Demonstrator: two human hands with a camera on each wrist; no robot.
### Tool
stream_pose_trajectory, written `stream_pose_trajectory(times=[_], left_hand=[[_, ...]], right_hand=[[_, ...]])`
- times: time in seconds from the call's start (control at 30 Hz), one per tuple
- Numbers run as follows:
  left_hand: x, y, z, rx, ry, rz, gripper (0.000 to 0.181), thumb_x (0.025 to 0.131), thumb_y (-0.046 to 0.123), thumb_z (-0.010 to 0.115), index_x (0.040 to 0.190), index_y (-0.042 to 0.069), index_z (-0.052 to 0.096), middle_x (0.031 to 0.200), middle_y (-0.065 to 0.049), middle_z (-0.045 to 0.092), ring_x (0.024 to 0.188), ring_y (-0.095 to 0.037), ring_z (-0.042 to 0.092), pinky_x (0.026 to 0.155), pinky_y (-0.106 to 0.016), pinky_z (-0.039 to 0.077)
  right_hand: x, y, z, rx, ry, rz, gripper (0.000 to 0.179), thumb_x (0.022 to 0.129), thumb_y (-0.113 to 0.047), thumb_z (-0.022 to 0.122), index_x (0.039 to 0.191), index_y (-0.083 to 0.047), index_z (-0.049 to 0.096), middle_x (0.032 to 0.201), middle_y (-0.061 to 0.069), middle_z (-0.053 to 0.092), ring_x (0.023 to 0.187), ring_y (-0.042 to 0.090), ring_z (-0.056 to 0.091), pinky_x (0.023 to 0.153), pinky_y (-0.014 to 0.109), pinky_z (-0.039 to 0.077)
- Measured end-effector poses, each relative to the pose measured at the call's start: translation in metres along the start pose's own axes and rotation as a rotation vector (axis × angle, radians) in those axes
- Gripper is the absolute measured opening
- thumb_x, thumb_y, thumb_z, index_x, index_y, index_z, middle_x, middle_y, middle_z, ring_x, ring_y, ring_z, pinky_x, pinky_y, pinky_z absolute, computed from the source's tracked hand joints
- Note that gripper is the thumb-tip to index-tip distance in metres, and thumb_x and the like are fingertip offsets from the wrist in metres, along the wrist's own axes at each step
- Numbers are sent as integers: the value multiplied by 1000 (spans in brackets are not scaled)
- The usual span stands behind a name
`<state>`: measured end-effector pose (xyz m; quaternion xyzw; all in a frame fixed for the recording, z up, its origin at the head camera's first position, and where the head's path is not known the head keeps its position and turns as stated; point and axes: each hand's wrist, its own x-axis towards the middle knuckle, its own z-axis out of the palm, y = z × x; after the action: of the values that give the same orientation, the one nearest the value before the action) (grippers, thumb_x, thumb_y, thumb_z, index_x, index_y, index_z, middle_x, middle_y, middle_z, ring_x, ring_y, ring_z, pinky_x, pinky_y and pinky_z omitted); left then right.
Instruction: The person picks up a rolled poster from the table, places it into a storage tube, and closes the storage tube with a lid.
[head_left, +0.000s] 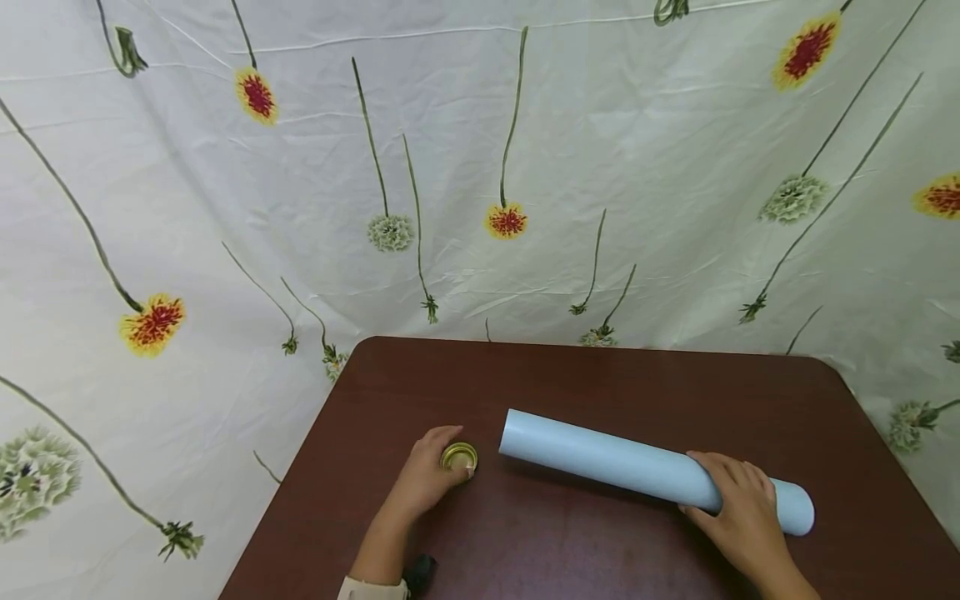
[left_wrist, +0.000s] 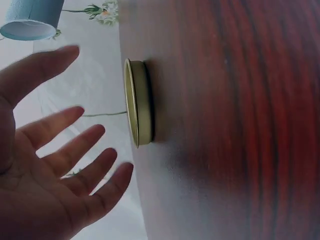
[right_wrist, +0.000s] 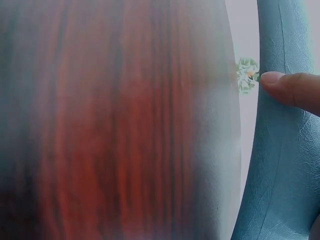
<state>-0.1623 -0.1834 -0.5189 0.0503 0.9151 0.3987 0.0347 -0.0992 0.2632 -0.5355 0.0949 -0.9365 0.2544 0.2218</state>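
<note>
A shallow, round, gold-coloured lid [head_left: 460,455] rests on the table left of centre, its rim standing up in the left wrist view. Around its left side my left hand [head_left: 427,477] is spread, and the left wrist view shows the fingers loosely extended and apart from the lid [left_wrist: 140,102]. My right hand [head_left: 738,510] grips a long pale blue roll [head_left: 600,454] near its right end. The thumb [right_wrist: 290,90] lies across the roll's creased surface [right_wrist: 285,150]. Off the table and slanting, the roll shows a hollow left end in the left wrist view.
The dark red-brown wooden table [head_left: 420,375] has rounded far corners. Behind it hangs a white cloth [head_left: 450,167] printed with flowers. A small dark object [head_left: 420,573] shows beside the left wrist at the sleeve.
</note>
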Motion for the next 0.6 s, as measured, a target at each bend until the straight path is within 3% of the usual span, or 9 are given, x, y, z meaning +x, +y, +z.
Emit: stream_pose_trajectory(times=[0.27, 0.6], left_hand=[[0, -1, 5, 52, -70, 52, 72, 80, 13, 84, 145, 6, 54, 157, -17, 43, 150, -46, 28, 114, -66, 31], [-2, 0, 9, 164, -56, 86, 72, 78, 10, 83, 142, -4, 53, 147, -22, 51, 136, -47, 45, 109, -61, 40]], right_hand=[[0, 0, -2, 4, 10, 3, 86, 53, -11, 98, 131, -16, 62, 123, 14, 63, 106, 36, 55, 97, 61, 28], [0, 1, -1, 1, 1, 9, 85, 54, -12, 98, 131, -16, 62, 123, 14, 63, 107, 36, 54, 97, 60, 27]])
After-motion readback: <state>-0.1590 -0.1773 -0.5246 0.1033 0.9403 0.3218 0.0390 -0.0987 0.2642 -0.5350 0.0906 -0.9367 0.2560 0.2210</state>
